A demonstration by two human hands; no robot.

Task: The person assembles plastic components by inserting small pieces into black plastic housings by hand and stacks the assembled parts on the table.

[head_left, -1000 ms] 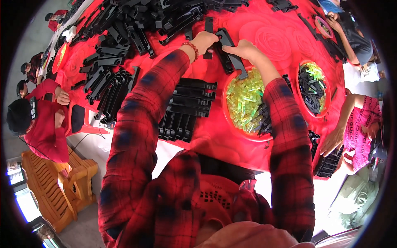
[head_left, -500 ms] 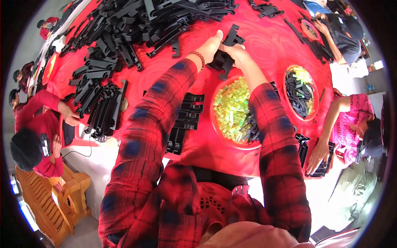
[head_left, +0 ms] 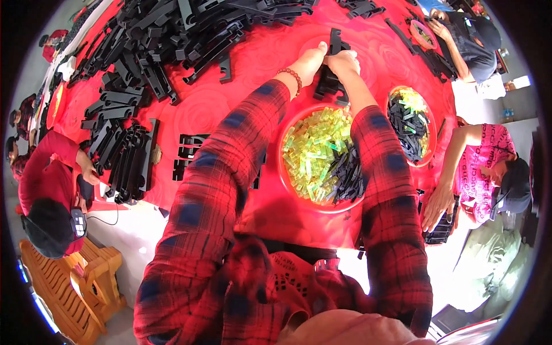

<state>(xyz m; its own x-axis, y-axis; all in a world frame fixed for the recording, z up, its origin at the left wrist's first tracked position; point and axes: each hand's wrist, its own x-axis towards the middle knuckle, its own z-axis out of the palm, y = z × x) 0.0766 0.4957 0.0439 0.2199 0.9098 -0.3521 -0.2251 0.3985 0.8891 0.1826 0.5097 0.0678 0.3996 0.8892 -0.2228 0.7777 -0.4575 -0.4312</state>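
Out over the red table, my left hand (head_left: 311,59) and my right hand (head_left: 345,62) are closed side by side on a long black notched plastic part (head_left: 329,86). Its ends stick out above and below my grip. My right fingers wrap over the middle of it; my left fingertips are mostly hidden behind the part. Closer to me stands a round red basket (head_left: 280,152), filled with small clear yellow-green pieces (head_left: 310,144) and small black pieces (head_left: 348,172). My right forearm passes over its right edge.
A large heap of black plastic parts (head_left: 155,40) covers the far left. Black parts (head_left: 187,150) lie beside my left forearm. A second basket (head_left: 432,135) stands right of my right arm. Co-workers sit on both sides, one hand (head_left: 440,204) resting near black parts.
Both my hands have shifted slightly to the right with the black part, which now stands more upright in view. The table scene has slid left, and the left co-worker's head has lowered.
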